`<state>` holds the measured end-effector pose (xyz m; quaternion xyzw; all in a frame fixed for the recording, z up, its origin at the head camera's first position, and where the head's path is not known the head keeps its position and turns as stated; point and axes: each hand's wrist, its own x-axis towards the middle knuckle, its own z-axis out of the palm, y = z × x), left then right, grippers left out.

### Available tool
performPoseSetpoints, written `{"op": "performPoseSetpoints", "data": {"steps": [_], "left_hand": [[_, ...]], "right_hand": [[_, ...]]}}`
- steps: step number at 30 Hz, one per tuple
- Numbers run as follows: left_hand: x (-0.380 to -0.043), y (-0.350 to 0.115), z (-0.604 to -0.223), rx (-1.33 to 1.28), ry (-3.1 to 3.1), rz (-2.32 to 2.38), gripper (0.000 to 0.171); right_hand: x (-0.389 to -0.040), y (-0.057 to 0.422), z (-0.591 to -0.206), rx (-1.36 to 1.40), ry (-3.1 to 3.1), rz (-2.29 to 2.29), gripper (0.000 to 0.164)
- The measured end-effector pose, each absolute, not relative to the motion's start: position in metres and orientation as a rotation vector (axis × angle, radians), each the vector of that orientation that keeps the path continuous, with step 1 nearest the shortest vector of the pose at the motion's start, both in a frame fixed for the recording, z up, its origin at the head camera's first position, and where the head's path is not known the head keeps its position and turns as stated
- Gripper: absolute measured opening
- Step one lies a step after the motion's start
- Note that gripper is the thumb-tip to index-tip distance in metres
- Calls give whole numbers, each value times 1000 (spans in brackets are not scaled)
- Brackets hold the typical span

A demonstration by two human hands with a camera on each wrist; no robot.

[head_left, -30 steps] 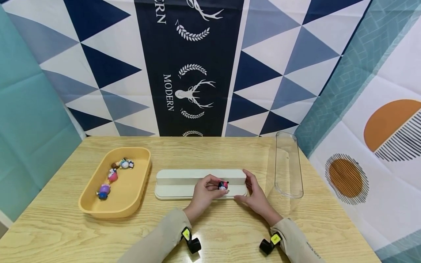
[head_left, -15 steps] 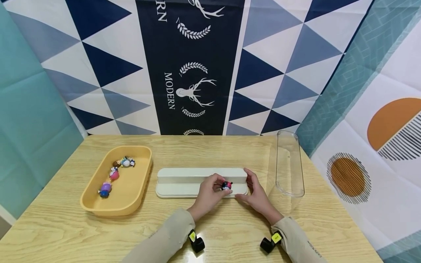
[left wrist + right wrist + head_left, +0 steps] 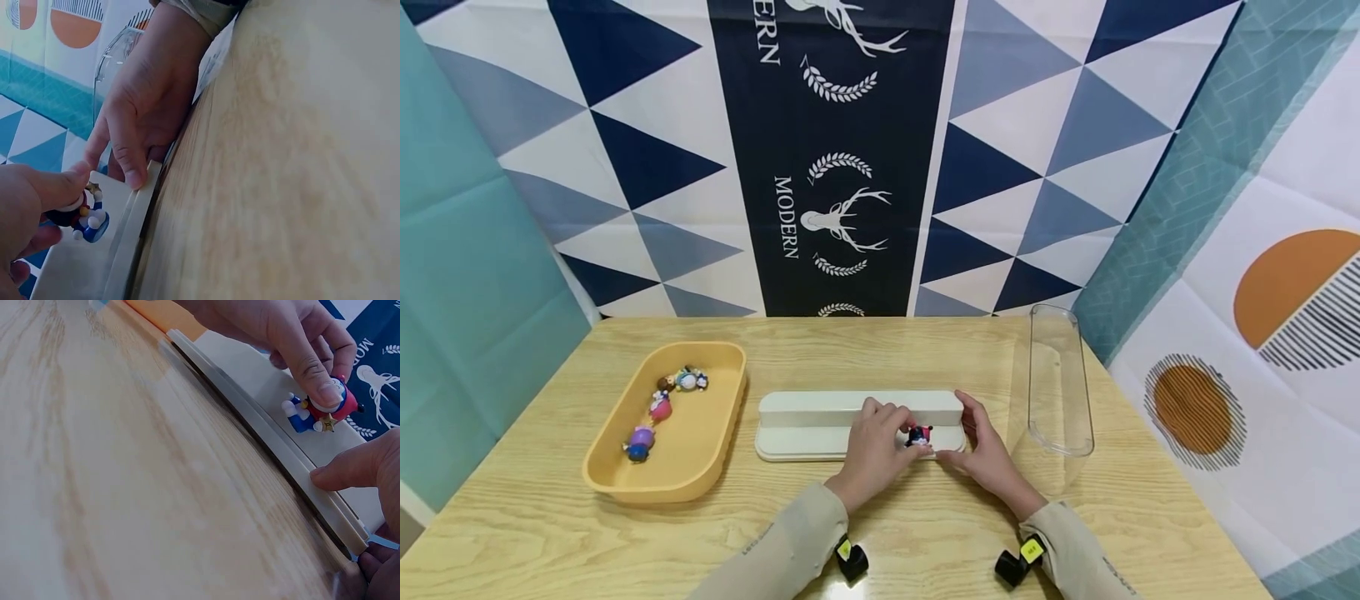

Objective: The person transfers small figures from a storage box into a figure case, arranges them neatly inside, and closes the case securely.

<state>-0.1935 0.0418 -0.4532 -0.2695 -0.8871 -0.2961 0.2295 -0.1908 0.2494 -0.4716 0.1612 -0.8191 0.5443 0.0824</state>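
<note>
My left hand pinches a small toy figurine between thumb and fingers, over the right part of a white stepped display base. In the right wrist view the figurine shows a red hood, a blue-and-white body and a gold star, and it is tilted. The left thumb lies across it and hides part of it. My right hand grips the base's right end, its thumb on the front edge. Some of its fingers are hidden behind the end.
A yellow tray at the left holds several figurines, among them a purple-and-blue one and a pink one. To the right stands a clear plastic cover. A patterned cloth hangs behind the wooden table.
My left hand has shifted slightly right with the figurine, and it has turned more palm-down over the base. The right hand keeps its place at the base's end.
</note>
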Motion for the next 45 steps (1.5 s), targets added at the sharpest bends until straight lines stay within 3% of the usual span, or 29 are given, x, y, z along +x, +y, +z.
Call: {"op": "performPoseSetpoints", "data": {"steps": [45], "left_hand": [[-215,31,-445,-737,-2526,-522,39]], "right_hand": [[-193,251,-476,455,-2479,1677,96]]}}
